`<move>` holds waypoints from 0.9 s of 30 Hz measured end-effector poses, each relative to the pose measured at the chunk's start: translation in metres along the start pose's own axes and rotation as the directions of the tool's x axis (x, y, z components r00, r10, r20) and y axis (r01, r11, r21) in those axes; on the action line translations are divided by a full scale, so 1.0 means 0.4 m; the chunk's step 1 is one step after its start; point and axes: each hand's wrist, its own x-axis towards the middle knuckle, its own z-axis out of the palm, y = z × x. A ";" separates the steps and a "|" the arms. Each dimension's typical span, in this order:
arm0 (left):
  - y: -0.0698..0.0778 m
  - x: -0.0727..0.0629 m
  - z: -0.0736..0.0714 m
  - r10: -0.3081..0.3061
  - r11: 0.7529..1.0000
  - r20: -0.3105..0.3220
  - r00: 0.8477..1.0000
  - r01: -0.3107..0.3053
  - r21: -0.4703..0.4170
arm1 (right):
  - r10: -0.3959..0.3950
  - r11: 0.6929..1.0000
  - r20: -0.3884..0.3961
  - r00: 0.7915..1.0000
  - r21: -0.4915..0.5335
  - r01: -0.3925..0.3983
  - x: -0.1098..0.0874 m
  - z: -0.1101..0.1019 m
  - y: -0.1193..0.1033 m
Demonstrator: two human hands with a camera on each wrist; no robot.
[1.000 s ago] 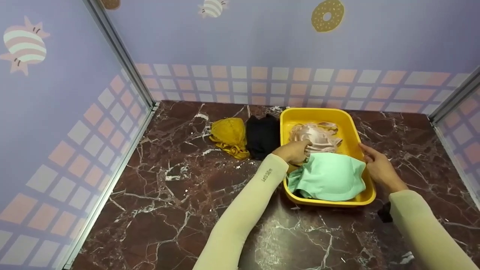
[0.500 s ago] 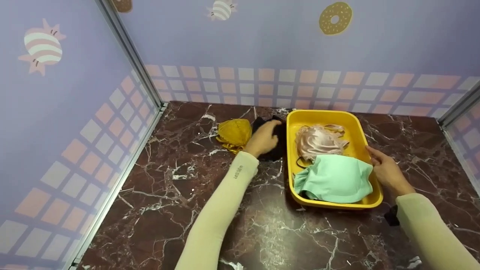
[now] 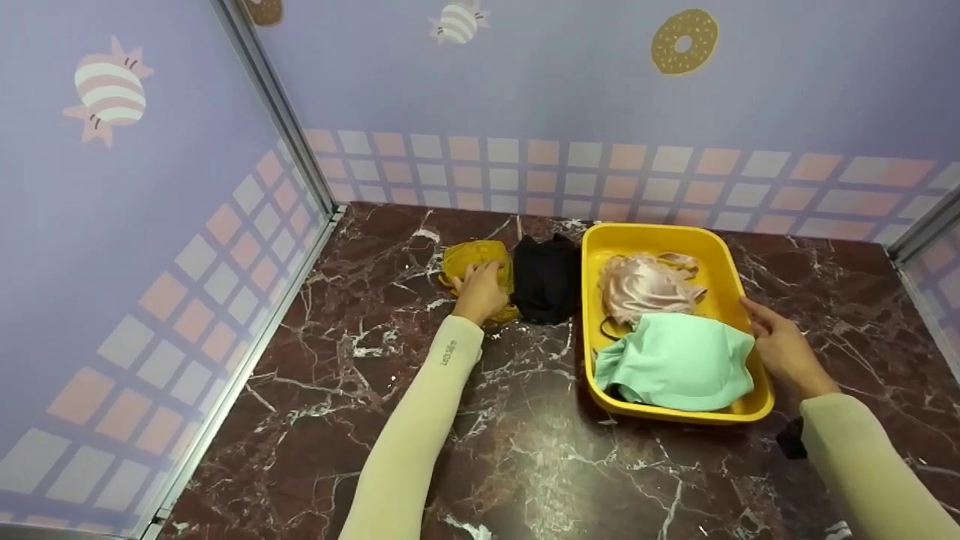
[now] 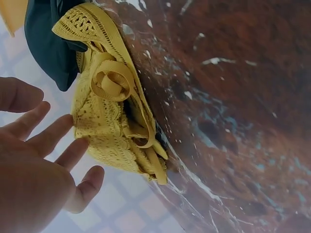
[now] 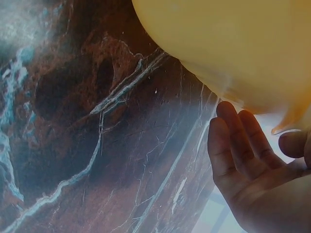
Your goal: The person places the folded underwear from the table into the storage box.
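A mustard lace bra (image 3: 474, 253) lies folded on the marbled tabletop. My left hand (image 3: 482, 294) is over it, fingers spread and loosely bent; in the left wrist view the fingertips are right at its lace. Beside it rests a folded black bra (image 3: 546, 279). The yellow plastic tray (image 3: 675, 232) stands to the right, holding a pink satin bra (image 3: 642, 288) and a mint green bra (image 3: 682, 364). At the tray's right side is my right hand (image 3: 789, 352); its fairly straight fingers (image 5: 235, 141) lie along the outer wall.
Lilac printed panels (image 3: 525, 82) stand behind and at both sides of the dark red marbled tabletop (image 3: 525, 465). A metal corner strip (image 3: 289, 127) runs up at the left. A dark strap (image 3: 792, 439) shows at my right wrist.
My left hand has come out of the tray, passed leftward over the black bra and reached the mustard bra. The right hand stays at the tray's side. The head view has shifted slightly.
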 end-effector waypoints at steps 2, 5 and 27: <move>-0.003 -0.006 -0.002 0.005 1.000 -0.008 1.000 -0.005 -0.006 | -0.013 1.000 -0.003 1.000 -0.013 0.013 -0.003 -0.002 0.001; -0.006 -0.017 -0.007 -0.003 1.000 -0.002 1.000 0.003 -0.015 | -0.028 0.999 -0.007 1.000 -0.030 0.028 -0.006 -0.004 0.003; -0.161 -0.028 -0.051 0.027 0.994 -0.094 0.995 -0.036 -0.101 | 0.014 1.000 0.005 1.000 0.008 -0.014 -0.001 0.001 -0.002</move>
